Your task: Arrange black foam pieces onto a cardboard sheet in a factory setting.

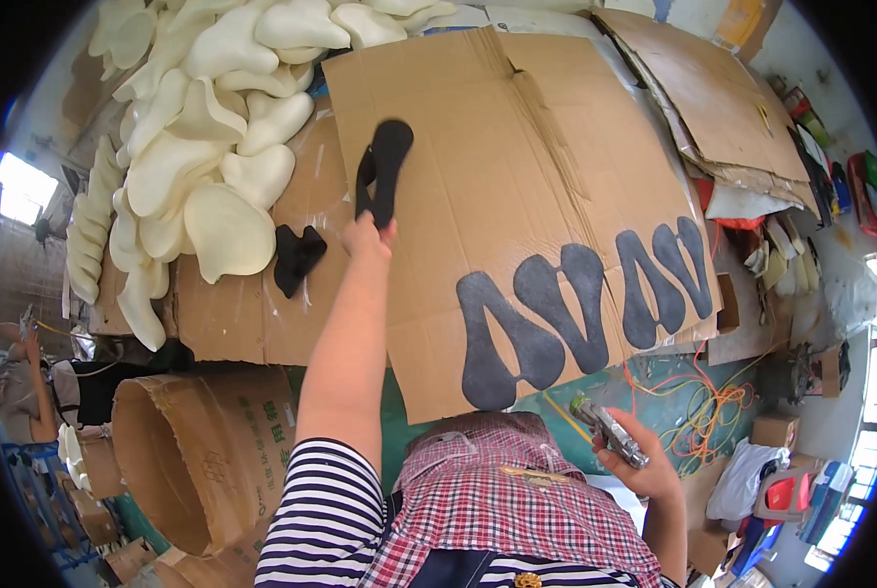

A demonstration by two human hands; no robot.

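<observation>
Left hand (368,235) pinches black pad (393,167) by its near end, fingers closed, above cardboard (448,196) close to its left edge. Right hand (649,465) is curled round spray gun (610,431), off the near edge. Grey pads (585,299) lie along the near edge toward the right corner. Probably placing step; next move likely calls for lowering it flat.

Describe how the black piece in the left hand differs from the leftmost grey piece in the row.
The left hand grips the black piece by its near end; the grey piece lies flat on the cardboard sheet. The black piece looks darker than the grey piece. Both have elongated lobes around a gap.
</observation>
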